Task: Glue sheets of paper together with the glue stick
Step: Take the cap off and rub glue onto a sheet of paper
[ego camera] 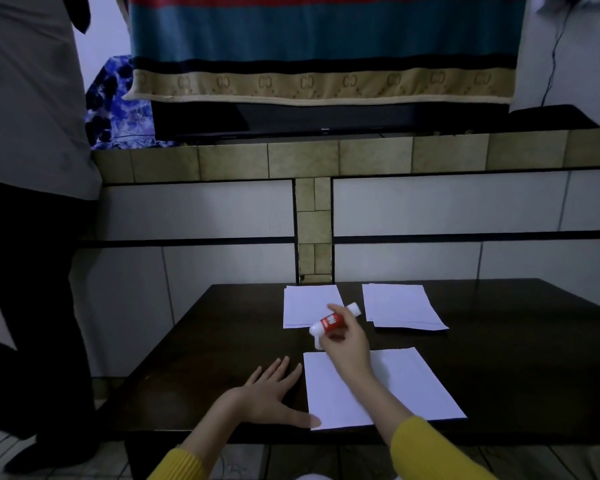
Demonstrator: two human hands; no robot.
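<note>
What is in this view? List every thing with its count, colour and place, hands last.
glue stick: one, red with white ends, held above the table's middle
cap: one, white, on the table just below the glue stick
near sheet of paper: one, white, front of the table
far left paper: one, white, far side
far right paper stack: several sheets, white, far right
table: one, dark brown, foreground
tiled ledge: one, tan, behind the table
striped blanket: one, red, teal, black and tan, hanging at top
standing person: one, grey top, dark trousers, left edge
left hand: flat, thumb on the near sheet's corner
right hand: grips the glue stick
</note>
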